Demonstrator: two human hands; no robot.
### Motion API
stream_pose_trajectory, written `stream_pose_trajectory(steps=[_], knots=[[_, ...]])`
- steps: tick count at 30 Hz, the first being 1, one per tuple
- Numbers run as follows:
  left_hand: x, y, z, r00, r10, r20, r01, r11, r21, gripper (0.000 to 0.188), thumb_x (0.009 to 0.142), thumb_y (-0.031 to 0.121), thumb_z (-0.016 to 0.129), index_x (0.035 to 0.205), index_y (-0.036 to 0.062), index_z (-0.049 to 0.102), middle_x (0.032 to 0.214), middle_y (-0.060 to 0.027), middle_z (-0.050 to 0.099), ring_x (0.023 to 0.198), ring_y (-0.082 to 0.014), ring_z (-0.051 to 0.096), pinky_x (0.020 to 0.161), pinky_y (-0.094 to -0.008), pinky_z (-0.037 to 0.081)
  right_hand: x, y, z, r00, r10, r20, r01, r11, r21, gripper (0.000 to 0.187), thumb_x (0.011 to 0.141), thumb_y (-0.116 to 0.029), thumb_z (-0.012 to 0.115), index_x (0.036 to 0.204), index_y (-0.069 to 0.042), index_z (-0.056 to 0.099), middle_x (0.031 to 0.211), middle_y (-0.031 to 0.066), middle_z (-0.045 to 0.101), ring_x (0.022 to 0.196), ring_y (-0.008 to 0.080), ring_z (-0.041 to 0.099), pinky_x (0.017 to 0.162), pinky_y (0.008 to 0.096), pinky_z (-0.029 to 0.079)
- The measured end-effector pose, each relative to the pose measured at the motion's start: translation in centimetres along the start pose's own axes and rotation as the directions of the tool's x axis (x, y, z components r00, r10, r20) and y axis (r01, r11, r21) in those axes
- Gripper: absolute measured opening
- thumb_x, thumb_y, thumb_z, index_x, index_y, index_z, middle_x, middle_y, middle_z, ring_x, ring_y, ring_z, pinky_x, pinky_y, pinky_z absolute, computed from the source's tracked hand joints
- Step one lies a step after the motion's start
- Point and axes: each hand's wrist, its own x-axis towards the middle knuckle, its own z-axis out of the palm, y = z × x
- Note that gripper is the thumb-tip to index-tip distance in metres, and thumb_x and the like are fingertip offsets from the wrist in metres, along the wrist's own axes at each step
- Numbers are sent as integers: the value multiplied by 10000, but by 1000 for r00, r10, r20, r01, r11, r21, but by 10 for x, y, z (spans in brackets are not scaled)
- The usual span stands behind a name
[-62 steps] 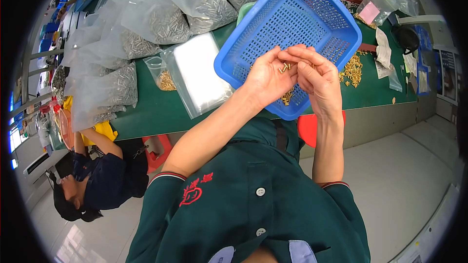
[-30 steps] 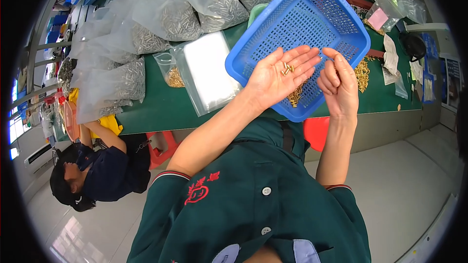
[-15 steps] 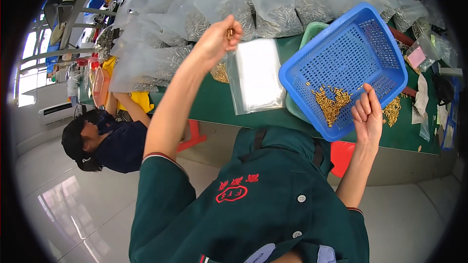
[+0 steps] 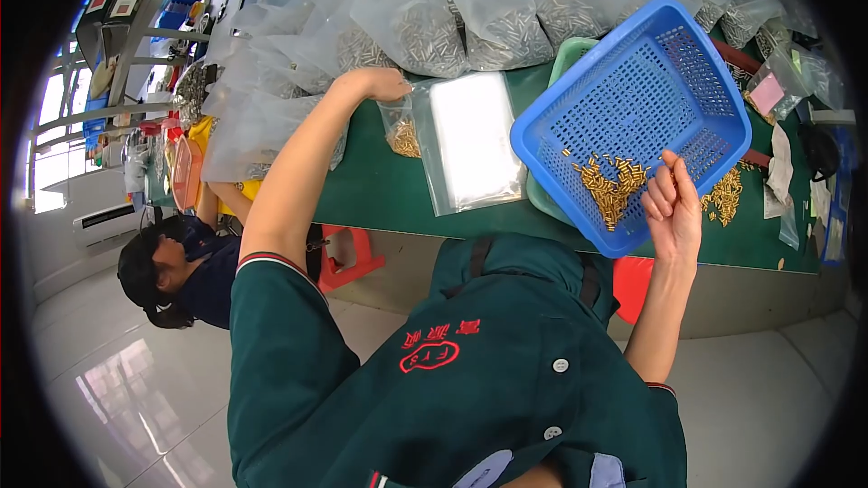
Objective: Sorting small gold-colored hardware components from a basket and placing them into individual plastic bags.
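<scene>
My left hand (image 4: pixel 384 83) reaches to the mouth of a small clear plastic bag (image 4: pixel 404 134) with brass-coloured pieces in its bottom. Its fingers point down and away, mostly hidden, so their grip does not show. A stack of clear flat plastic bags (image 4: pixel 472 140) lies just right of it. My right hand (image 4: pixel 672 208) is over the near right side of a blue perforated basket (image 4: pixel 624 90), its fingers curled in and thumb against the index finger. Whatever is in that pinch is too small to make out. A heap of short brass pieces (image 4: pixel 610 185) lies in the basket's near corner.
Under the basket a green basket (image 4: pixel 571 56) shows at its edge. Large plastic bags of silvery metal pieces (image 4: pixel 506 32) line the table's back. More brass pieces (image 4: pixel 725 196) lie on the green table (image 4: pixel 362 190) at right. A co-worker (image 4: pixel 185 267) sits at left.
My left hand has come down and slightly left from above, where brass-coloured pieces showed in its fist, to the small bag's mouth. My right hand has barely shifted.
</scene>
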Motion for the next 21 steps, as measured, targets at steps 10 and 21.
stream_pose_trajectory(steps=[10,21], knots=[[-74,135,-48,737,57,-674,-640,379,-668,365,883,290,399,915,-37,557,902,-132,613,838,-210,575,771,-300,425,19,37,-24,850,505,-149,-287,682,673,158,871,-66,375,952,38,463,777,94,478,674,175,470,598,261,438],[-16,317,19,864,375,-336,264,-905,-333,395,910,215,244,1131,-68,410,1198,-207,440,1164,-298,387,1005,-393,293,-1,6,40,963,-217,158,251,525,-813,194,859,-50,428,922,46,584,743,64,584,668,110,539,620,233,433]])
